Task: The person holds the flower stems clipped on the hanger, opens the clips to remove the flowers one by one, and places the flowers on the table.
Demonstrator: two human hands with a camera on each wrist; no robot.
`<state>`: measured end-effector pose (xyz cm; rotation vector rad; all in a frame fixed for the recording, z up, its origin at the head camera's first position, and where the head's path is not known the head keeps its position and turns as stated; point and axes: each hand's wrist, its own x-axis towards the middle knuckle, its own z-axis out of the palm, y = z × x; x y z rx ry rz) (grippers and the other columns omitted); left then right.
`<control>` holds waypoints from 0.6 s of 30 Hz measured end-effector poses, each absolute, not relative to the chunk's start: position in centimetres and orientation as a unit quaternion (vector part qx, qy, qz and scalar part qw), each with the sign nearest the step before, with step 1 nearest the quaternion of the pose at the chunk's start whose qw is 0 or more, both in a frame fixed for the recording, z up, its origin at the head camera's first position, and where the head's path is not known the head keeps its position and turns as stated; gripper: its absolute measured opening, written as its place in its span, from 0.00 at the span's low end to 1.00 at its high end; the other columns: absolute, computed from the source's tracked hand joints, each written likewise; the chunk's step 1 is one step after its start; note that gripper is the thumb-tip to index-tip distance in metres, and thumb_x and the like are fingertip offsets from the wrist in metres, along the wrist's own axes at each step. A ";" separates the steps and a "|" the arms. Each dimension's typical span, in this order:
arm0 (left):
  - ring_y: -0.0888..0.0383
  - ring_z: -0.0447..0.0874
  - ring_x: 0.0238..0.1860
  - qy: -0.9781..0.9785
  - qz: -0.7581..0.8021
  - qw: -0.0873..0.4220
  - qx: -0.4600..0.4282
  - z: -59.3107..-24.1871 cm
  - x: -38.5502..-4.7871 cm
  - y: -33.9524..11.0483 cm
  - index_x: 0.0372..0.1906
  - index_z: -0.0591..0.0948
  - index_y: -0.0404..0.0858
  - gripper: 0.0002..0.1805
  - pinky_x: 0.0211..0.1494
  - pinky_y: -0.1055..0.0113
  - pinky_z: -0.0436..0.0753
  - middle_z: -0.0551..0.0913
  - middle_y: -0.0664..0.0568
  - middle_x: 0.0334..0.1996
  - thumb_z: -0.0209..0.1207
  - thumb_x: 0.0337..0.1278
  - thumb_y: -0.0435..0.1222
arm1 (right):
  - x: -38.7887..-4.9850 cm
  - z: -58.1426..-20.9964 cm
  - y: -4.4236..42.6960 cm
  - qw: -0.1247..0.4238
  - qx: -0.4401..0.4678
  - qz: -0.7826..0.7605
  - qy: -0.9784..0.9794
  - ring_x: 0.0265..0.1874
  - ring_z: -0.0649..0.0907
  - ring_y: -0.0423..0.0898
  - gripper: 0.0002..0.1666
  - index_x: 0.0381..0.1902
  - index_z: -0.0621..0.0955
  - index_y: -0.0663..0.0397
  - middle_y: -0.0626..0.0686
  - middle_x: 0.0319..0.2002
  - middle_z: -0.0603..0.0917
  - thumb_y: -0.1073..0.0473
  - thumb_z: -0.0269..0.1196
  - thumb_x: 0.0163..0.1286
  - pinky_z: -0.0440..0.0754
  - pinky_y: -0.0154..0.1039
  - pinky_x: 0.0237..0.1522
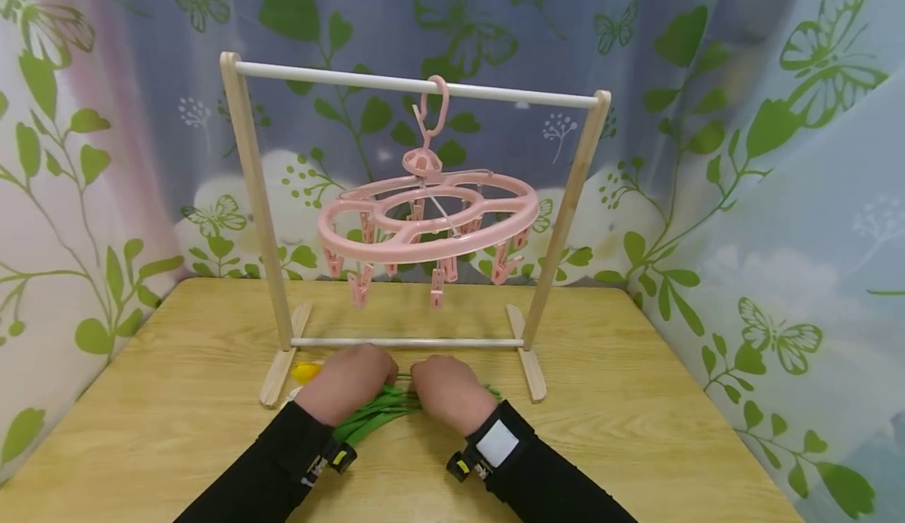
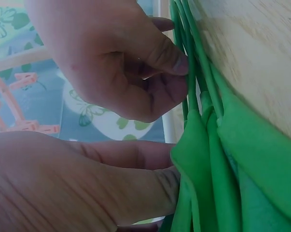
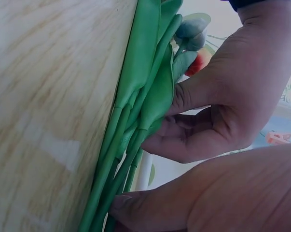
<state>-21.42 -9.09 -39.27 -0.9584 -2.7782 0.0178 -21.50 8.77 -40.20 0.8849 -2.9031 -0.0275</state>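
A bunch of artificial tulips (image 1: 385,409) lies on the table, its green leaves (image 2: 198,154) toward the left and its thin stems (image 3: 106,179) toward the right. A yellow bloom (image 1: 306,372) shows beside my left hand (image 1: 349,382). A pale bloom (image 3: 192,33) and a red one (image 3: 198,64) appear in the right wrist view. My left hand pinches the bunch at the leaf bases between thumb and fingers. My right hand (image 1: 452,389) pinches the stems a little farther right, its fingers curled. Some fingertips are hidden behind the bunch.
A wooden rack (image 1: 261,217) with white bars stands just beyond the hands. From its top bar (image 1: 332,77) hangs a pink round clip hanger (image 1: 424,252) with several clips. The wood-grain table (image 1: 622,429) extends on both sides; patterned curtains (image 1: 778,193) surround it.
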 end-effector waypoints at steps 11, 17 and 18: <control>0.62 0.73 0.23 -0.957 0.035 0.061 -0.281 -38.2 -21.6 -8.6 0.22 0.78 0.47 0.17 0.26 0.64 0.78 0.71 0.58 0.19 0.58 0.62 0.25 | -21.7 -39.8 9.1 0.058 0.283 -0.017 -0.957 0.21 0.79 0.43 0.13 0.27 0.79 0.47 0.48 0.21 0.77 0.60 0.57 0.74 0.74 0.39 0.18; 0.59 0.78 0.24 -0.938 0.031 0.093 -0.333 -35.9 -20.4 -8.7 0.37 0.83 0.49 0.07 0.24 0.65 0.75 0.76 0.56 0.22 0.59 0.68 0.33 | -21.7 -38.3 9.4 0.022 0.259 -0.001 -0.966 0.20 0.78 0.42 0.06 0.33 0.81 0.46 0.46 0.22 0.77 0.54 0.62 0.72 0.73 0.40 0.18; 0.59 0.78 0.25 -0.933 0.024 0.096 -0.345 -35.2 -20.1 -8.7 0.39 0.84 0.49 0.05 0.26 0.65 0.75 0.76 0.56 0.23 0.60 0.67 0.35 | -21.6 -37.7 9.6 0.013 0.257 0.012 -0.966 0.20 0.77 0.41 0.06 0.34 0.81 0.46 0.45 0.22 0.77 0.52 0.63 0.71 0.73 0.39 0.19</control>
